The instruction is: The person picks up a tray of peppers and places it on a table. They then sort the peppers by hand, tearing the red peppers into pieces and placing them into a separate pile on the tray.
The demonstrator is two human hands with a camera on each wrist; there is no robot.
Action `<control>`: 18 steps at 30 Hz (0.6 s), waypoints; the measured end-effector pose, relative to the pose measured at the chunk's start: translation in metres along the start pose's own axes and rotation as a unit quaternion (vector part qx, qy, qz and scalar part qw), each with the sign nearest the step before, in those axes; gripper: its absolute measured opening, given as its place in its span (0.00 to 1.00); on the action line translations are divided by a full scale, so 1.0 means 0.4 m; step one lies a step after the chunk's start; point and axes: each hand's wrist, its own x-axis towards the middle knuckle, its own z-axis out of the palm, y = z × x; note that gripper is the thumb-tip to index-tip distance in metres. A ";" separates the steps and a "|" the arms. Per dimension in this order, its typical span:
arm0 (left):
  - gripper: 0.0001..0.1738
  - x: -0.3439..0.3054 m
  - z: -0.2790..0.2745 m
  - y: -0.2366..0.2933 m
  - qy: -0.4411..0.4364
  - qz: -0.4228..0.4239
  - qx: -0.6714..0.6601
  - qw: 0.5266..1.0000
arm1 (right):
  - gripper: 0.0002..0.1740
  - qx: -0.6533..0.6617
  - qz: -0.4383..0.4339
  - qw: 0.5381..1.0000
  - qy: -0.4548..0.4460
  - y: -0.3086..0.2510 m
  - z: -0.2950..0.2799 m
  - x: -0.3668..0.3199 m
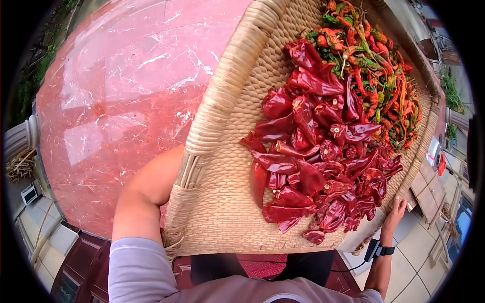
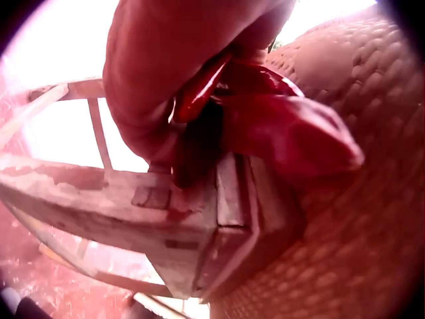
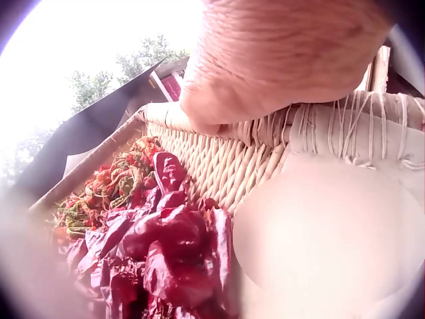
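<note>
A: Head view first. Where was the load?

B: The woven basket (image 1: 212, 212) spanned twelve to six o'clock, near edge by the person's body, probably for support. Large dark-red peppers (image 1: 308, 177) lay around its middle; small red-and-green peppers (image 1: 384, 86) were heaped at two o'clock. The heaps met but were largely distinct, perhaps to separate the kinds.

A: And the arms?

B: The left arm (image 1: 141, 202) passed behind the basket wall at eight o'clock, its hand hidden there. The right hand (image 1: 395, 214) was on the edge at four o'clock.

A: Left-wrist view?

B: The left hand (image 2: 186, 60) entered from eleven o'clock, fingers curled about a glossy red pepper (image 2: 292, 133) that jutted toward two o'clock; whether one piece or several, unclear. Basket weave filled four o'clock, a wooden frame (image 2: 153, 206) eight. Any contact between frame and basket: could not tell.

A: Right-wrist view?

B: The right hand lay at one o'clock, fingers hooked over the basket's rim beside cord stitching (image 3: 345, 129) at two. I judged that grip was steadying the basket. Large peppers sat at seven o'clock, small ones at nine.
</note>
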 end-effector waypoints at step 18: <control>0.15 0.074 -0.038 0.003 0.048 0.112 0.103 0.987 | 0.13 0.078 -0.045 0.995 -0.030 0.042 0.017 0.057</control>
